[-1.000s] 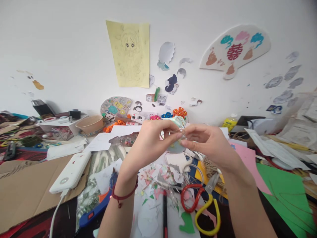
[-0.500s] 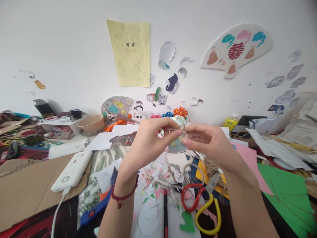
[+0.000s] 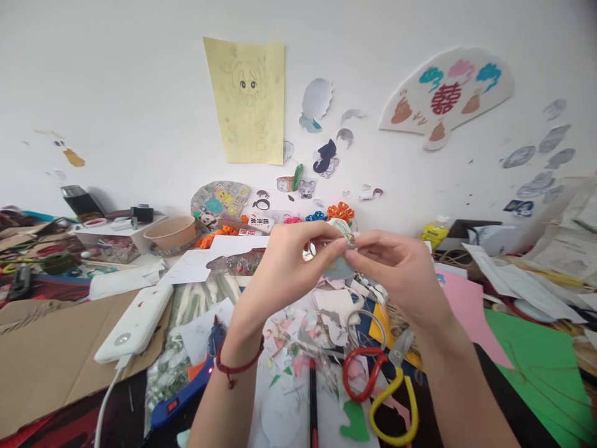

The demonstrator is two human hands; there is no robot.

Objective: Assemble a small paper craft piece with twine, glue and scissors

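Both my hands are raised above the cluttered table, and their fingertips meet on a small pale green and blue paper piece [image 3: 339, 261] wound with thin metal wire. My left hand [image 3: 286, 274] pinches it from the left, with a red cord bracelet [image 3: 236, 367] on that wrist. My right hand [image 3: 396, 277] pinches the wire at the top of the piece. Fingers hide much of the piece. Below my hands lie paper scraps [image 3: 298, 336] and scissors with red and yellow handles [image 3: 380, 379].
A blue glue gun [image 3: 181, 395] and a black marker [image 3: 313, 398] lie near my forearms. A white power bank [image 3: 134, 323] rests on brown cardboard [image 3: 46, 354]. Pink paper [image 3: 469, 311] and green paper [image 3: 536, 373] lie to the right. Loose papers and craft supplies crowd the table's back.
The paper piece has tilted and its lower part now points down and right. My fingers have shifted their grip on it, and the view has moved slightly.
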